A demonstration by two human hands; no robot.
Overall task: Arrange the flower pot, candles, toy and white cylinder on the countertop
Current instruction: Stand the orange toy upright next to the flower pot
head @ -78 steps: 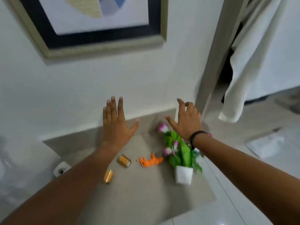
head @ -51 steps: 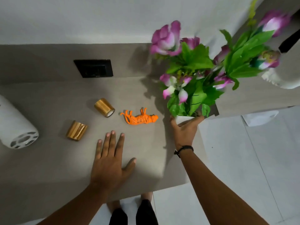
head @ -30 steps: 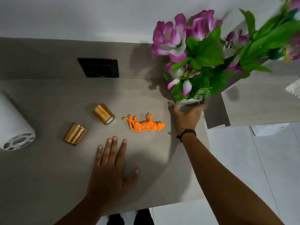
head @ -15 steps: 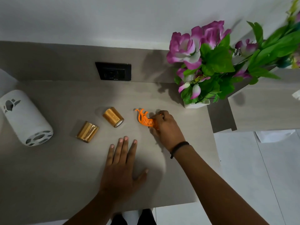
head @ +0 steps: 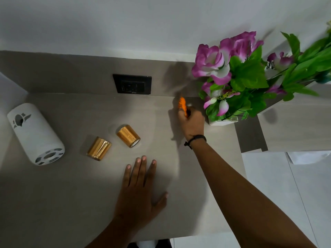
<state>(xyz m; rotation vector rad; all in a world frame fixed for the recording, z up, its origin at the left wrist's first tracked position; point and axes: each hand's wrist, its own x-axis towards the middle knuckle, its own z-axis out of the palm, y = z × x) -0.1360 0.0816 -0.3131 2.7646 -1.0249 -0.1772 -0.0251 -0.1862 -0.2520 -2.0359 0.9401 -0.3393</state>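
Right hand (head: pixel 192 122) pinching toy (head: pixel 183 105) near back edge, just beside pot (head: pixel 223 121); contact with counter (head: pixel 71 194) hard to tell. Left hand (head: pixel 141 192) spread flat, holding nothing. Risk: nudging pot or brushing leaves on release; narrow toy toppling. Candles (head: pixel 128 136), cylinder (head: pixel 35 133) lying sideways, liable to roll.

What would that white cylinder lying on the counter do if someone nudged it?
The white cylinder lies on its side on the countertop, so a sideways nudge would probably roll it. Its cut-out holes suggest a hollow shell, likely light for its size, perhaps breakable if ceramic.
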